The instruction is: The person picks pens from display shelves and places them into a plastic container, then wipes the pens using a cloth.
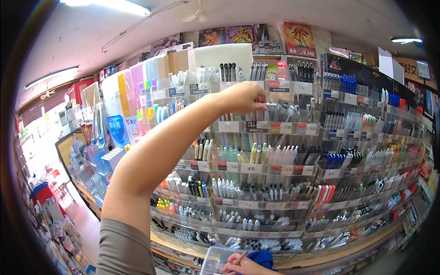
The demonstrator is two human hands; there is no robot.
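Observation:
My left hand (247,97) is raised to an upper tier of the pen rack, its fingers curled in a pinch. The fingertips are at a compartment of grey and dark pens (283,112); whatever lies between them is too small to make out. Low at the bottom edge, my right hand (243,266) has its fingers closed around a slim brown pen (241,257). That hand is over a clear plastic box (212,256), in which a light blue pen shows. Dark blue cloth (262,258) lies beside the box.
Clear tiered racks (252,168) with price labels hold many pens and markers. A wooden ledge (293,263) runs below them. Boxed toys (299,40) stand on top. A dark display panel (366,73) is on the right, and an aisle floor (85,220) on the left.

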